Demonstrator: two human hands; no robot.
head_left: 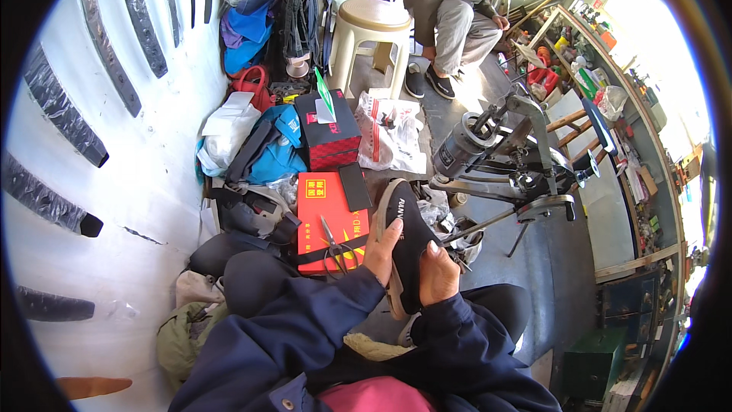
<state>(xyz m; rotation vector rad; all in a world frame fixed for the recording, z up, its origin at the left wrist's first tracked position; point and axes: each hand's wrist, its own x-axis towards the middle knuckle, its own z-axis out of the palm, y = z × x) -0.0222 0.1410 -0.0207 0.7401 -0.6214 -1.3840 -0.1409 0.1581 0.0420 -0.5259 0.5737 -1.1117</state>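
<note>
A black cloth shoe (408, 223) with a pale sole is held up in front of me, toe pointing away. My left hand (380, 253) grips it along the sole edge, thumb lying against the side. On the other side my right hand (440, 275) holds the shoe near its heel half, with the thumb showing and the other fingers mostly hidden. Just left of my left hand, a pair of scissors (332, 239) lies on a red box (311, 217). A black phone-like slab (354, 188) rests on that box's far right corner.
A metal hand-cranked sewing machine (526, 160) stands at the right. Beyond the red box are a black-and-red box (329, 133), a plastic bag (390, 133) and a cream stool (372, 19). A seated person (454, 15) is at the back. Cluttered shelves (648, 183) line the right.
</note>
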